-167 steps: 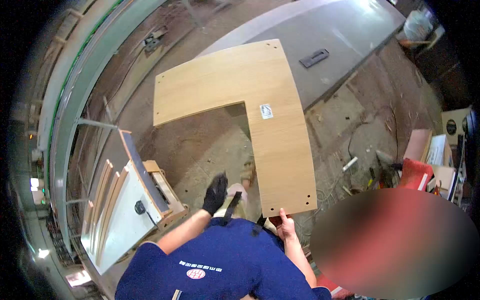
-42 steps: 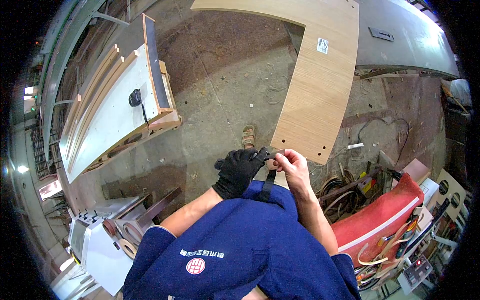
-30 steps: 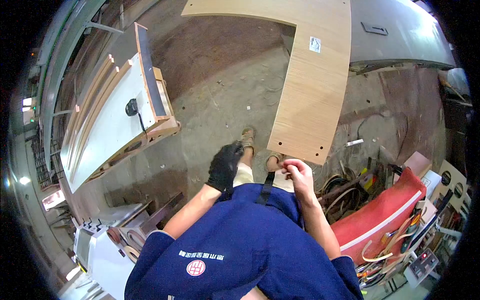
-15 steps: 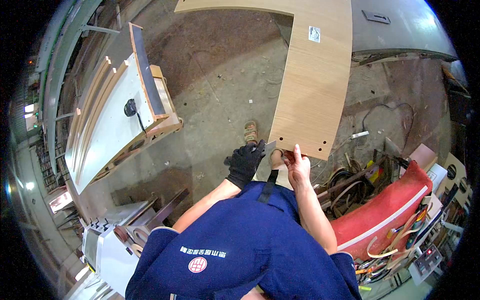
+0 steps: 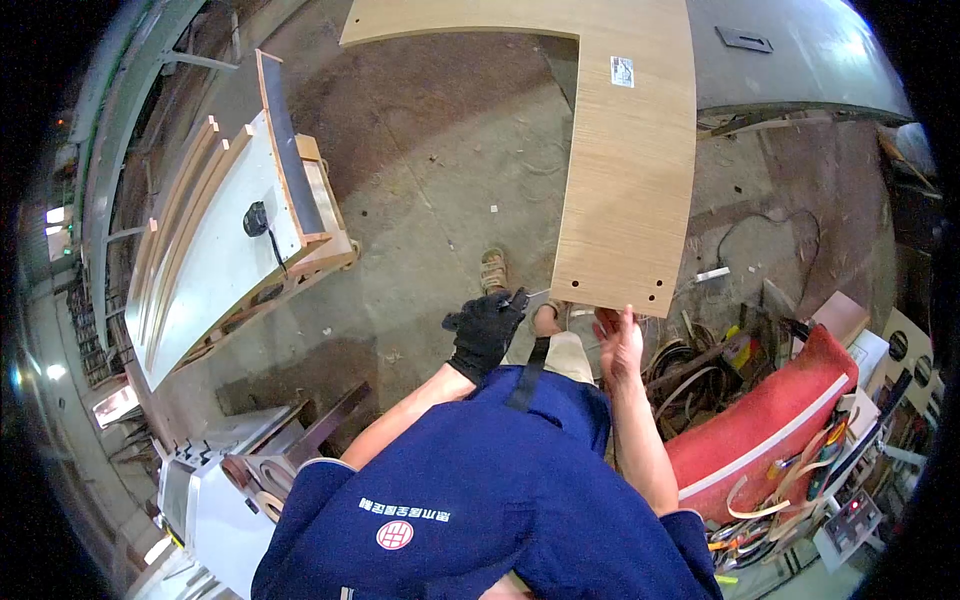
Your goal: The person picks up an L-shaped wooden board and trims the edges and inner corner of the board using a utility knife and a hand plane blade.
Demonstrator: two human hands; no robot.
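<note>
A light wood-grain panel (image 5: 630,190) stretches away in front of me, L-shaped, with several dark holes near its close end and a label (image 5: 622,72) farther up. My right hand (image 5: 619,345), bare, grips the near edge by the right corner, thumb at the edge and fingers partly hidden below. My left hand (image 5: 487,335), in a black glove, is closed around a thin grey blade-like tool (image 5: 538,293); its exact kind is unclear. The tool points toward the panel's near left corner, and I cannot tell whether it touches.
To the left, a white-topped bench (image 5: 225,250) carries long wooden strips (image 5: 195,235) and a black corded device (image 5: 256,219). A red-covered surface (image 5: 750,430) stands at right, near tangled edging strips and a control box (image 5: 853,520). A cable (image 5: 820,240) lies on the floor.
The panel's near end has swung slightly right, and my right hand has shifted right and down with it. My left hand has moved slightly left; the tool now looks thinner, seen more edge-on.
</note>
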